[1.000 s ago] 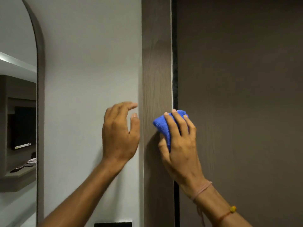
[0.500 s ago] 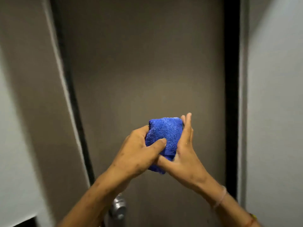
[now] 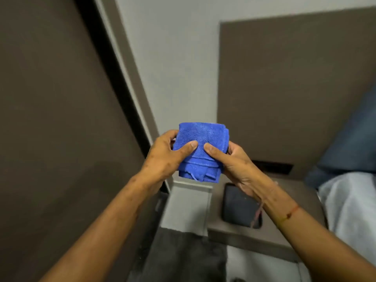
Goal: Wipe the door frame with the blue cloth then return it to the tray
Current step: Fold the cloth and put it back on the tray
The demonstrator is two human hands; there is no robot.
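Brown door at left | folded blue cloth upright | left hand, right hand pinching it

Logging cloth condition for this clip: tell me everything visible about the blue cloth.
The cloth is bright blue with a fuzzy, terry-like pile, folded into a compact, roughly square wad with layered edges and a loose thread showing at its bottom. It is held upright in mid-air, touching nothing else, between the left hand and right hand, thumbs pressed on its near face.

Folded blue cloth, held aloft
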